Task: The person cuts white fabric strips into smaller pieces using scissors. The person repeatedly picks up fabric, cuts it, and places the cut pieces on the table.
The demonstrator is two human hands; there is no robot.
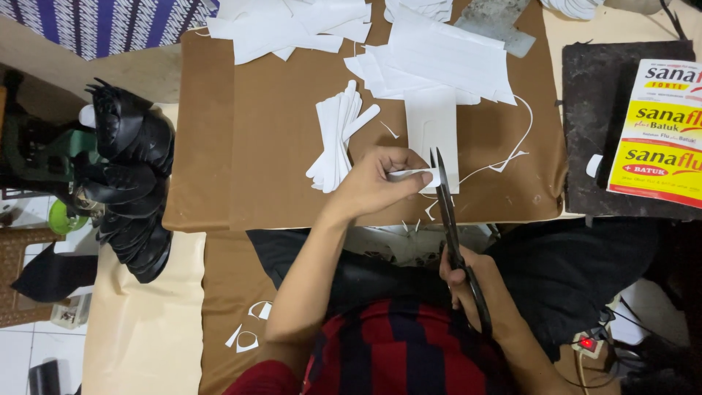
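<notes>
My left hand (pixel 380 179) pinches a small white paper strip (pixel 420 175) over the near edge of a brown work board (pixel 256 146). My right hand (pixel 475 281) grips the handles of long black scissors (pixel 447 212). Their blades point away from me, and the tips meet the strip beside my left fingers. Just left of my left hand lies a fanned stack of cut white pieces (pixel 338 135). Behind the scissors sits a larger white sheet (pixel 433 124).
More white sheets (pixel 439 55) cover the board's far side, with a thin curled offcut (pixel 512 157) to the right. A pile of black shoe uppers (pixel 128 175) sits left. A dark mat (pixel 599 117) with a red and yellow packet (pixel 658 132) lies right. Paper scraps (pixel 248 333) rest near my lap.
</notes>
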